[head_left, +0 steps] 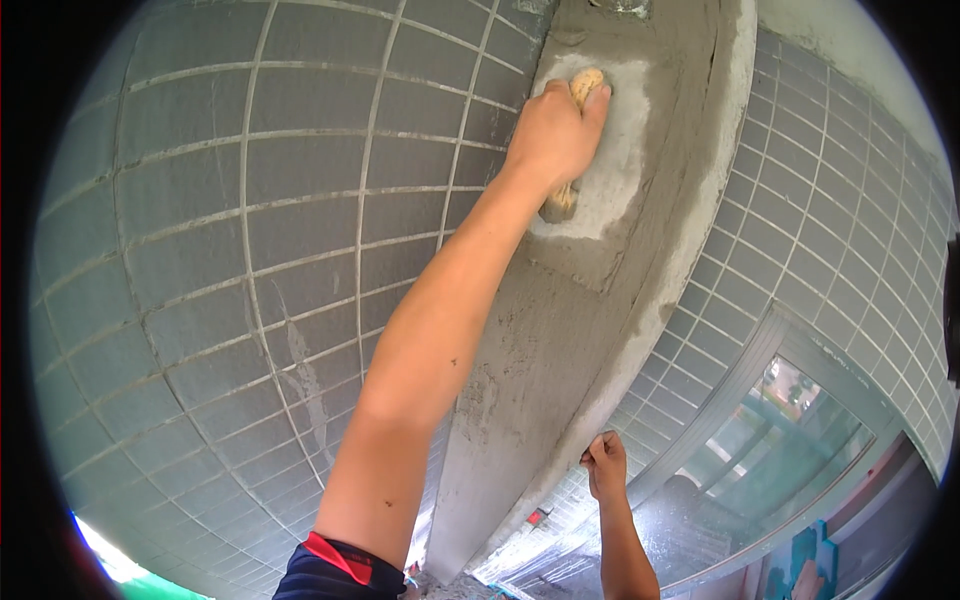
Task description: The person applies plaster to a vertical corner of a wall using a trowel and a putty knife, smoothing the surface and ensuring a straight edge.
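Note:
My left hand (560,130) grips the wooden handle (586,88) of a plastering float, whose pale, mortar-smeared rectangular plate (620,150) lies against a grey band of wet mortar (540,340). The band runs from the top of the view down between two tiled surfaces, with rougher, darker patches around the float. Lower right, my right hand (605,465) has its fingers curled beside the band's pale edge (630,370); whatever it holds, if anything, is too small to make out.
Grey tiled walls (200,230) flank the band. At the right are a framed glass window (790,420) and, below it, a teal object (800,545) with what looks like another person's hand (808,582). A small red object (535,517) sits low by the band.

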A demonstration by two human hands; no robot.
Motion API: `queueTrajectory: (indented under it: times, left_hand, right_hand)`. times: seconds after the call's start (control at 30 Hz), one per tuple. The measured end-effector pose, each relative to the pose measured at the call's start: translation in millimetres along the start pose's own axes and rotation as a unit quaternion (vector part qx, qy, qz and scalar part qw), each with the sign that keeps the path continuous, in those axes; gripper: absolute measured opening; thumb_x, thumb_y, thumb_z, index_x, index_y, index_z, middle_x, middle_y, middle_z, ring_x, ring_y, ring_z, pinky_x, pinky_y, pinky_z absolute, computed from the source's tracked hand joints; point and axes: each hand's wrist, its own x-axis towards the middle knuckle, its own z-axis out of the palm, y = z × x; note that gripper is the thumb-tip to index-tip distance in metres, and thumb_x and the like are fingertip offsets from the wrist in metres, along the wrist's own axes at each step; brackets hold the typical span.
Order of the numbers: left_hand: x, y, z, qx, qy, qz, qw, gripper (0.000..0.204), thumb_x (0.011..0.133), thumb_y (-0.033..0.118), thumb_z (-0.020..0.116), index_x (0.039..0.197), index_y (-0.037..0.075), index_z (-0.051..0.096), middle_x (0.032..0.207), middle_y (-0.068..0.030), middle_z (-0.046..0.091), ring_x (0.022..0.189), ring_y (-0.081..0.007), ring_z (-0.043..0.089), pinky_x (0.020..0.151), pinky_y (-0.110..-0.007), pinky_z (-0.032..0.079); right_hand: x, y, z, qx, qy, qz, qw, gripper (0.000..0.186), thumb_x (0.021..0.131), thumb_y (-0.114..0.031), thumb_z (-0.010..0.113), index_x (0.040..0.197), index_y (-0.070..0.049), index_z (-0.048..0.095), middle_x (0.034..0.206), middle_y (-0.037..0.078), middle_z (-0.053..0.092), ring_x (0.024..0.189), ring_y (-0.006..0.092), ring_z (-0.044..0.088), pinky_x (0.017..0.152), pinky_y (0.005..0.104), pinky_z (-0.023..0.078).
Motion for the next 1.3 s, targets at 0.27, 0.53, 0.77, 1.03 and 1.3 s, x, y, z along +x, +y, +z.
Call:
queueTrajectory:
  times: [0.27, 0.53, 0.77, 1.03, 1.3]
  left_hand:
    - [-101.4, -32.5, 2.3, -0.059, -0.047, -0.061, 0.995, 0.046, 0.093, 0.043, 0.053, 0.092, -0.003, 0.049, 0.060, -0.0099, 0.054, 0.042, -0.0199, 0.057, 0.042, -0.033, 0.046]
    - [-296.1, -92.9, -15.4, -0.047, -0.106, -0.163, 0.980, 0.031, 0.092, 0.028, 0.057, 0.098, -0.001, 0.047, 0.067, -0.0218, 0.059, 0.064, -0.0393, 0.063, 0.054, -0.041, 0.048]
    - [-487.7, -165.1, -24.7, -0.057, -0.149, -0.229, 0.960, 0.033, 0.089, 0.029, 0.060, 0.100, 0.000, 0.047, 0.066, -0.0209, 0.059, 0.063, -0.0407, 0.062, 0.054, -0.044, 0.048]
    - [-378.2, -119.5, -28.9, -0.084, -0.095, -0.163, 0.978, 0.039, 0.088, 0.027, 0.063, 0.111, -0.001, 0.047, 0.068, -0.0239, 0.060, 0.063, -0.0431, 0.062, 0.052, -0.044, 0.049]
    - [-288.6, -70.8, -5.9, -0.061, -0.103, -0.137, 0.983, 0.032, 0.088, 0.024, 0.063, 0.096, -0.002, 0.047, 0.067, -0.0218, 0.060, 0.065, -0.0422, 0.062, 0.054, -0.041, 0.048]
  right_hand:
    - [-3.9, 1.1, -5.6, 0.005, 0.014, -0.012, 1.000, 0.031, 0.085, -0.031, 0.070, 0.086, -0.007, 0.050, 0.076, 0.002, 0.057, 0.061, 0.0094, 0.055, 0.056, 0.0219, 0.047]
    - [-3.2, 3.0, -2.3, -0.001, 0.021, -0.015, 1.000, 0.030, 0.086, -0.032, 0.069, 0.085, -0.009, 0.050, 0.071, 0.000, 0.056, 0.060, 0.0081, 0.053, 0.056, 0.0211, 0.045]
    - [-1.8, -0.8, -3.6, -0.006, 0.013, -0.012, 1.000, 0.026, 0.090, -0.030, 0.065, 0.085, -0.010, 0.049, 0.071, 0.000, 0.055, 0.062, 0.0074, 0.052, 0.057, 0.0215, 0.045]
    - [-5.0, -3.6, -1.6, -0.010, 0.032, -0.003, 0.999, 0.023, 0.091, -0.028, 0.063, 0.085, -0.010, 0.050, 0.073, -0.001, 0.056, 0.064, 0.0072, 0.053, 0.058, 0.0202, 0.044]
    - [-1.3, -4.9, -0.1, -0.001, 0.011, 0.004, 1.000, 0.024, 0.088, -0.028, 0.067, 0.086, -0.010, 0.052, 0.076, 0.000, 0.059, 0.066, 0.0077, 0.055, 0.060, 0.0214, 0.047]
